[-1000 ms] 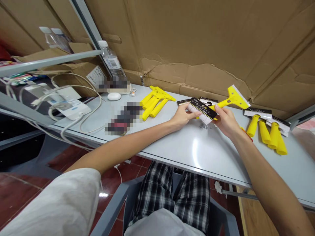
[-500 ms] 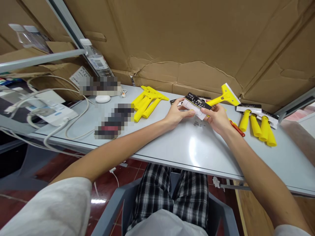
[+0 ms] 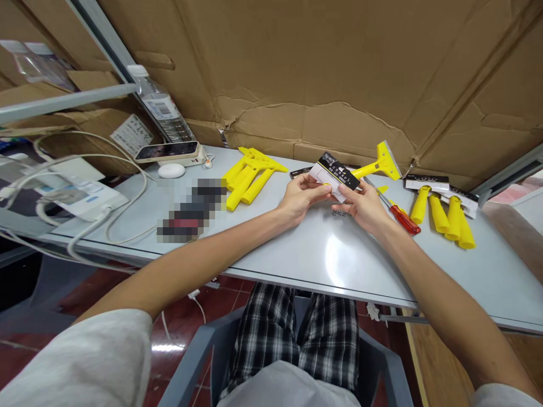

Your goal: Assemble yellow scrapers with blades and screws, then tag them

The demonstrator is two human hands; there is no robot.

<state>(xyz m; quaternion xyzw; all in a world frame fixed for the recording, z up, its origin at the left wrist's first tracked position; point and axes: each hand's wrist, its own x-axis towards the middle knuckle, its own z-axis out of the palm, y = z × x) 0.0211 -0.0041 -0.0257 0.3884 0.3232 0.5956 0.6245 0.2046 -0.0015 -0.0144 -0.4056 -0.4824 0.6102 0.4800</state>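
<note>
Black-and-white card [image 3: 331, 168] is pinched by both our left hand [image 3: 299, 199] and right hand [image 3: 365, 204], above the surface [image 3: 288, 257], with the handle of the yellow scraper [image 3: 382, 164] behind it. Uneven pressure could crease it, we judge, and our dipping right hand might scatter the screws [image 3: 338, 213].

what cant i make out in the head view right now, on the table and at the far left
All in the head view:
- yellow scraper: part of its handle, hidden by the card and right hand
- card: fine print, too small to read
- small metal pieces: number and exact shape, too small
- dark thing on the table: masked by pixelation
- far-left bottle: lower part, hidden by cardboard
</note>
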